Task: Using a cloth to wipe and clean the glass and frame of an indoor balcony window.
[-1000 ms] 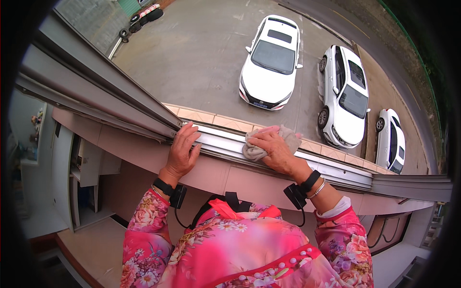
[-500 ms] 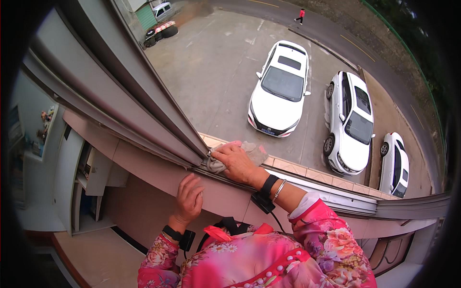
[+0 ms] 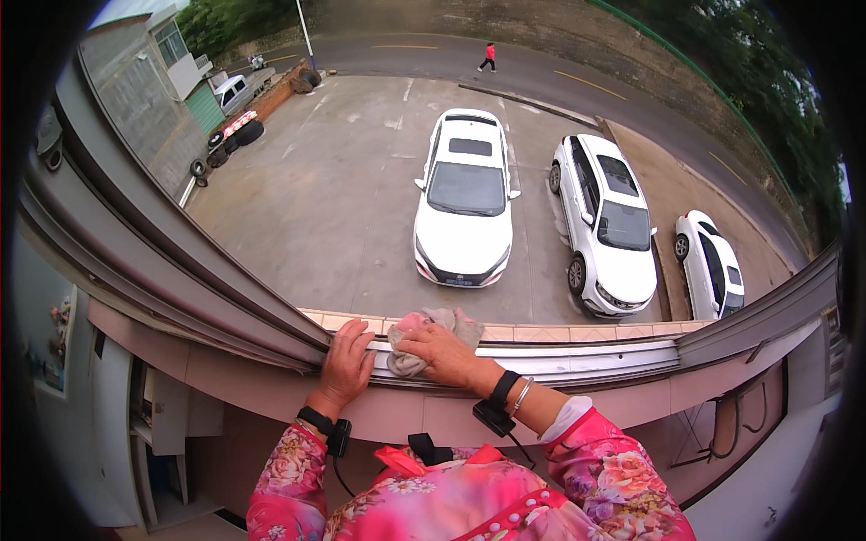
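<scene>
My right hand (image 3: 442, 354) presses a crumpled grey and pink cloth (image 3: 458, 326) onto the window sill track, with the fingers bent over it. Beneath the cloth runs the silvery metal track (image 3: 559, 361), and a strip of tiled ledge (image 3: 532, 333) lies just outside it. To the left of the cloth, my left hand (image 3: 346, 365) rests with its fingers stretched out at the foot of the window frame (image 3: 262, 302). Nothing shows in that hand. Its fingertips reach the track beside the frame, a small gap away from the cloth.
Both wrists carry black straps with small boxes (image 3: 338, 438) and cables. A pink inner sill (image 3: 397, 413) lies below the track. Outside and lower down are parked white cars (image 3: 463, 198), a road (image 3: 379, 54) and a person in red (image 3: 488, 57). Cabinets (image 3: 171, 406) stand at the lower left.
My right hand and the cloth have moved right along the track, away from the frame's foot. My left hand has come forward to the frame and track. The view has shifted.
</scene>
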Available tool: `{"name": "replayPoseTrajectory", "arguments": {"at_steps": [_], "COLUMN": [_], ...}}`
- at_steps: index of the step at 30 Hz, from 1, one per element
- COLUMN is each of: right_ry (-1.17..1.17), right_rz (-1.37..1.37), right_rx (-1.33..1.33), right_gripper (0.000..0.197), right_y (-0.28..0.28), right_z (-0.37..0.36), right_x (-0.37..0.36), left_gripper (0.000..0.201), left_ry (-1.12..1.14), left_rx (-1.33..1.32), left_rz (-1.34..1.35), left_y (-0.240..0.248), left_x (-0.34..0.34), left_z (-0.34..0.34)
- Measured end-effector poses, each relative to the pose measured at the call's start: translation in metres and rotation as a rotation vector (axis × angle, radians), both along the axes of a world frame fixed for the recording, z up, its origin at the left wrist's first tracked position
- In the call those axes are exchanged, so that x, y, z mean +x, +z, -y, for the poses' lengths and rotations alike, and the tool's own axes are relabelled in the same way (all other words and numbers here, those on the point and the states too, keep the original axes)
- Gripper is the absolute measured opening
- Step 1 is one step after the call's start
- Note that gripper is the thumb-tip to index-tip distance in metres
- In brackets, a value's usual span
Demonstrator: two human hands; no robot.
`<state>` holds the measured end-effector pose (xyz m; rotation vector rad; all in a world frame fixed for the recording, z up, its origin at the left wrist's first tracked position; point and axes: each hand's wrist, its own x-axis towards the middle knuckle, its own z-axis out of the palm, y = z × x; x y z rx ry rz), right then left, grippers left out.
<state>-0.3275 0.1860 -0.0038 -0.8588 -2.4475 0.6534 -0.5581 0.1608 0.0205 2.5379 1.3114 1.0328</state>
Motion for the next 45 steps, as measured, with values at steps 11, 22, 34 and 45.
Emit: {"name": "replayPoseTrajectory", "arguments": {"at_steps": [11,22,34,45], "right_ry": [-0.682,-0.044,0.52,0.691], "right_rz": [-0.19,0.383,0.069,-0.106], "right_rx": [-0.477,-0.402,-0.439,-0.624], "right_gripper": [0.039,0.059,0.056,0.057], "right_y": [0.016,-0.004,-0.016,-0.048], "right_z": [0.023,-0.001,-0.09,-0.129], "right_x": [0.207,0.175,0.002,-0.166], "left_gripper": [0.039,0.048,0.063,0.062], "left_ry": [0.044,0.07,0.035,0.03], "left_rx": [-0.051,-0.072,-0.049,-0.075], "left_rz": [-0.123,-0.116,-0.075,-0.208], "left_y": [-0.017,-0.012,0.008,0.008], "left_x": [0.006,0.003,0.008,0.002], "left_z": [-0.013,0.0,0.001,0.016]}}
